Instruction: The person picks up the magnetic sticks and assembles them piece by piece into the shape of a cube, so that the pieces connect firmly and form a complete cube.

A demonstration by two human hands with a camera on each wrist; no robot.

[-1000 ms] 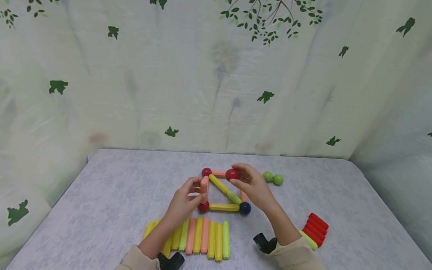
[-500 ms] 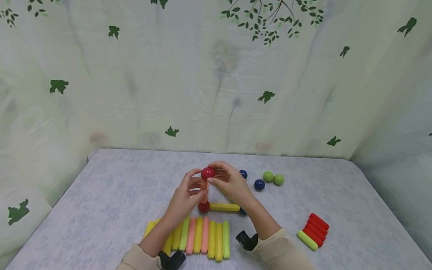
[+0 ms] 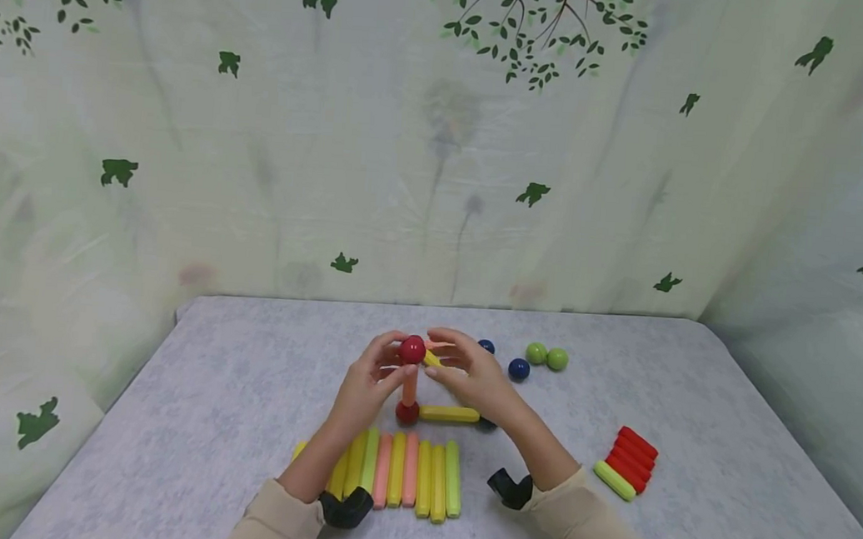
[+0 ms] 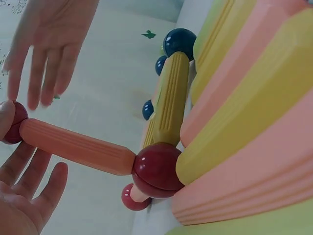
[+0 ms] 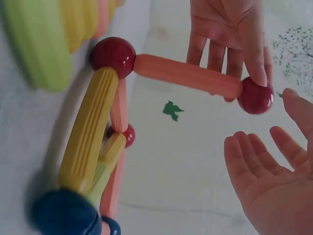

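A salmon stick stands upright, with a glossy red ball on its top end and another red ball at its foot. My left hand holds the top ball, its thumb pressed on the ball and its fingers behind. Just right of that ball, my right hand is spread and empty, palm facing it. From the lower ball a yellow stick runs right to a dark blue ball. Behind lie more joined salmon, yellow and green sticks, partly hidden by the right hand.
A row of yellow, green and salmon sticks lies in front, partly under the left forearm. Two green balls and a blue ball sit back right. Several red sticks lie beside a green stick at right.
My right hand brought the red ball left onto the upright stick's top, then let go and drew back slightly right. My left hand's grip went from the stick up to the ball.
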